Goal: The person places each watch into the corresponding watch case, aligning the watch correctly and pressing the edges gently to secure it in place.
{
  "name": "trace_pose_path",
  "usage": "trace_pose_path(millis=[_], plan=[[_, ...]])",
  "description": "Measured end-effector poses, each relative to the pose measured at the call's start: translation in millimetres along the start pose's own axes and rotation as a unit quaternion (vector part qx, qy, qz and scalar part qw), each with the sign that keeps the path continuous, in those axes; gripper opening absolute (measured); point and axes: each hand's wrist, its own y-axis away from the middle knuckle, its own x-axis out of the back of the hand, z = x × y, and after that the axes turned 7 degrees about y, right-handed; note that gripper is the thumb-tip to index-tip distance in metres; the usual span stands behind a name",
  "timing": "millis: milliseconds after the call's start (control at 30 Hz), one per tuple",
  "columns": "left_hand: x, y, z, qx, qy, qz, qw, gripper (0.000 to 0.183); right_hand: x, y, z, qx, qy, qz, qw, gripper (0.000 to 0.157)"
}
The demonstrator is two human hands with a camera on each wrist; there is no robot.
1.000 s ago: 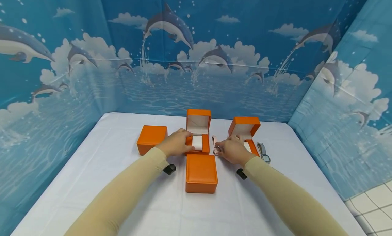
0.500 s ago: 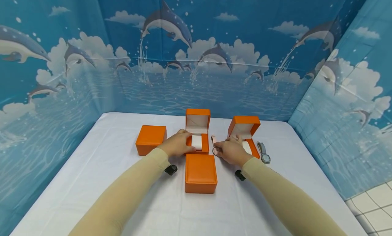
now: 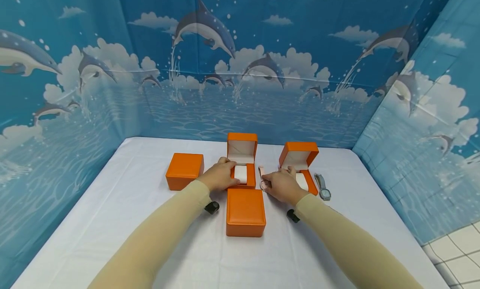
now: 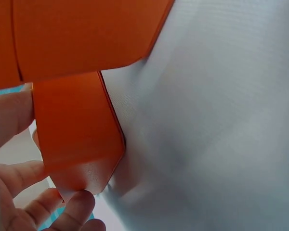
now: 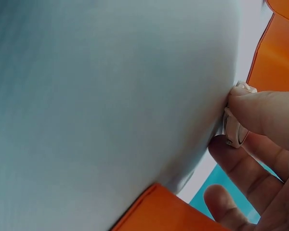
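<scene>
My left hand [image 3: 219,176] grips the left side of an open orange watch box [image 3: 251,174], which has a white cushion [image 3: 241,174] inside. In the left wrist view its thumb and fingers are spread along the orange wall [image 4: 77,125]. To the right of this box, my right hand [image 3: 285,184] pinches a wristwatch with a pink strap [image 3: 264,184] between thumb and finger. The right wrist view shows the watch's case [image 5: 235,129] edge-on, close against the cloth. Behind the right hand stands another open watch box [image 3: 300,147], its white cushion partly hidden.
A closed orange box [image 3: 246,209] stands in front of the middle open one, and another closed box [image 3: 185,170] is to the left. A silver-grey wristwatch [image 3: 323,188] lies right of the right box. White cloth [image 3: 195,255] covers the table; a dolphin-print curtain [image 3: 277,109] surrounds it.
Both hands stay almost in place, the left on the box and the right at the pink watch. The head view has shifted very slightly.
</scene>
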Motion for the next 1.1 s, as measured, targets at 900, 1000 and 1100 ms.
trace_pose_path(millis=[900,1000,1100], plan=[[2.1,-6.7,0.9,0.02,0.03,-0.011,0.9993,0.075,-3.0,-2.8,1.0,0.024,-0.034,0.006,0.999,0.046],[2.0,-7.9,0.0,0.018,0.026,-0.011,0.9994,0.073,-2.9,-3.0,0.7,0.021,-0.041,0.004,0.999,0.046],[2.0,-8.7,0.0,0.017,0.028,-0.009,0.9994,0.072,-2.7,-2.9,0.7,0.023,-0.045,0.004,0.999,0.047]])
